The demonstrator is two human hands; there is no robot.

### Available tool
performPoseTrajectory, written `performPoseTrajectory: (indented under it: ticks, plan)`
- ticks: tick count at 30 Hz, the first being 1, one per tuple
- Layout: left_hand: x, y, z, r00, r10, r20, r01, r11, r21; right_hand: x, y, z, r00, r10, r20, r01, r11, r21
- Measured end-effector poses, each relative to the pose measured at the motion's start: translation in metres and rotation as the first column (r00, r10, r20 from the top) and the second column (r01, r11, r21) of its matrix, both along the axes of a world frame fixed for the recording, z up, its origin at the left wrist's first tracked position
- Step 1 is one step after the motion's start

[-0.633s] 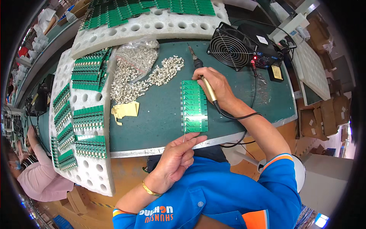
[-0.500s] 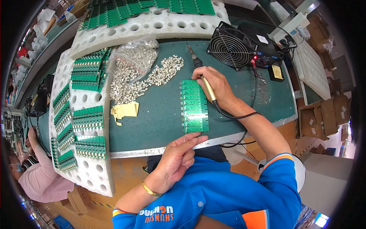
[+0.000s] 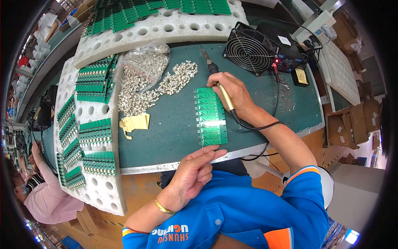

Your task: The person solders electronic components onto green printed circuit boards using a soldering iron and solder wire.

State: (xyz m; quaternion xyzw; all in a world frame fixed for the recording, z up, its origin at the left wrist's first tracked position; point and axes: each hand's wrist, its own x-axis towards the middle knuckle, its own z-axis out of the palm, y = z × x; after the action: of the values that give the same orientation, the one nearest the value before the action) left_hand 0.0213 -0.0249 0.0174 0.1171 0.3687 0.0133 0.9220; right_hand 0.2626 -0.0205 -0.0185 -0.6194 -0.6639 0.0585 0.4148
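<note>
Adjoining right grip (image 3: 233, 94), apparently: circuit board (image 3: 208, 114)

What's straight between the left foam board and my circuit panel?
Head view: a yellow scrap and small silvery parts, then green tabletop up to the circuit panel.

A bright green circuit board (image 3: 209, 112) meets a darker green tabletop (image 3: 166, 133); the soldering iron (image 3: 225, 97) is gold and black, the small parts (image 3: 178, 79) silvery, the paper (image 3: 137, 122) yellow, the shirt (image 3: 248, 203) blue with orange trim.

A green circuit board (image 3: 209, 113) lies flat, thin wire (image 3: 202, 150) at its near end, soldering iron (image 3: 225, 98) slanting alongside.
</note>
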Motion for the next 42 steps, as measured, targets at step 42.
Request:
performPoseTrajectory:
  ticks: [42]
  plan:
    - [-0.008,0.028,0.022,0.975,0.219,-0.029,-0.123,0.649,0.751,-0.028,-0.055,0.054,0.99,0.064,-0.123,-0.031,0.967,0.253]
